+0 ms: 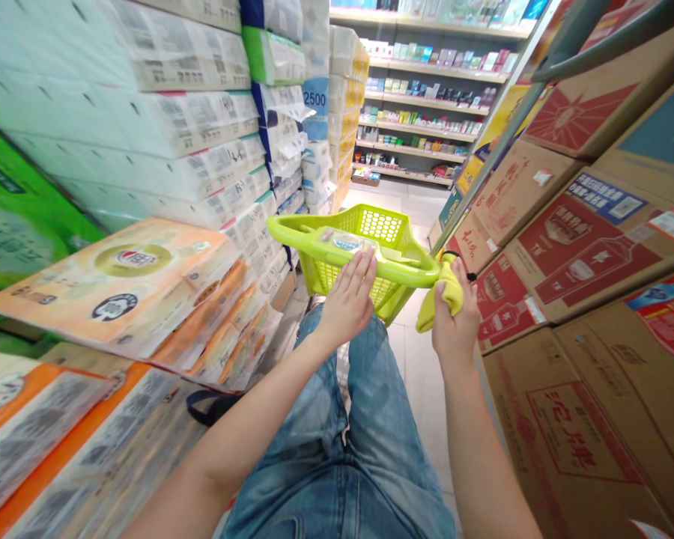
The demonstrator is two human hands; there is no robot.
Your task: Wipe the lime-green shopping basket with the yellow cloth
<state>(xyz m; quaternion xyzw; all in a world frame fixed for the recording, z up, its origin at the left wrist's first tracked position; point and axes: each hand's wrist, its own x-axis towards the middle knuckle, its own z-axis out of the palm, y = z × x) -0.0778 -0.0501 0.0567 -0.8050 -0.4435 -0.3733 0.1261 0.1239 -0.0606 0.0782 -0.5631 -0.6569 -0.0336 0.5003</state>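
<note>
Green basket (390, 224) just ahead of the knees, btwn stacked white packs (202, 112) on L & cartons (573, 254) on R; inside partly hidden, contents can't tell; L hand (348, 296) open, fingers extended on its label panel (337, 239); R hand (459, 314) grips yellow cloth (427, 308) at rim's R end; pale tiled floor (416, 374) below; stocked shelves (421, 97) at far end; orange packs (146, 277) stick out on L; narrow bare floor strip btwn basket & shelves.
</note>
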